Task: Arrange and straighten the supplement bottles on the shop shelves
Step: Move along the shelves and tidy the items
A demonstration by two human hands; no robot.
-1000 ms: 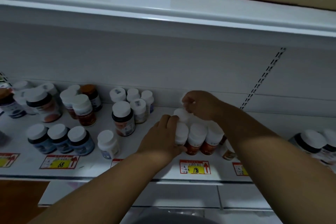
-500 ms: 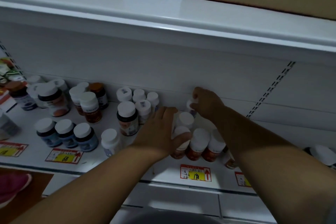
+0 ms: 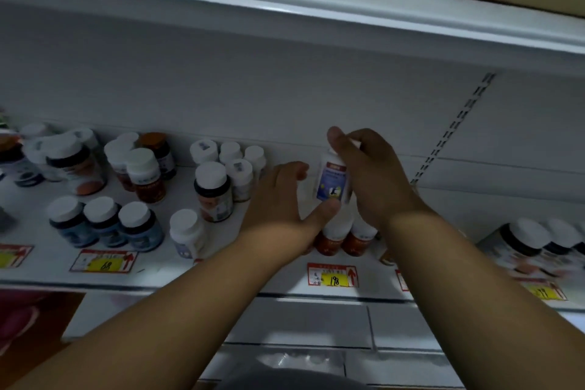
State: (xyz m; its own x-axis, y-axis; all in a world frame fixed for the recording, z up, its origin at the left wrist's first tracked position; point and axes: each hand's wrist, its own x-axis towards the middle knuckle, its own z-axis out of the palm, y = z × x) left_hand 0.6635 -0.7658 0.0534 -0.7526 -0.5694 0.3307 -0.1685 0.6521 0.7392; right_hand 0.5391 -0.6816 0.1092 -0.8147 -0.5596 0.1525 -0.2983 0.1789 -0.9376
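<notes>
The right hand (image 3: 370, 177) grips a white bottle (image 3: 332, 180) with a blue-and-white label, held upright above the orange-labelled, white-capped bottles (image 3: 345, 236) at the shelf (image 3: 272, 275) front. The left hand (image 3: 278, 203) is loosely open, its thumb touching the bottle's base.

Blue bottles (image 3: 106, 225) – three; price tags (image 3: 333, 275) – five.
</notes>
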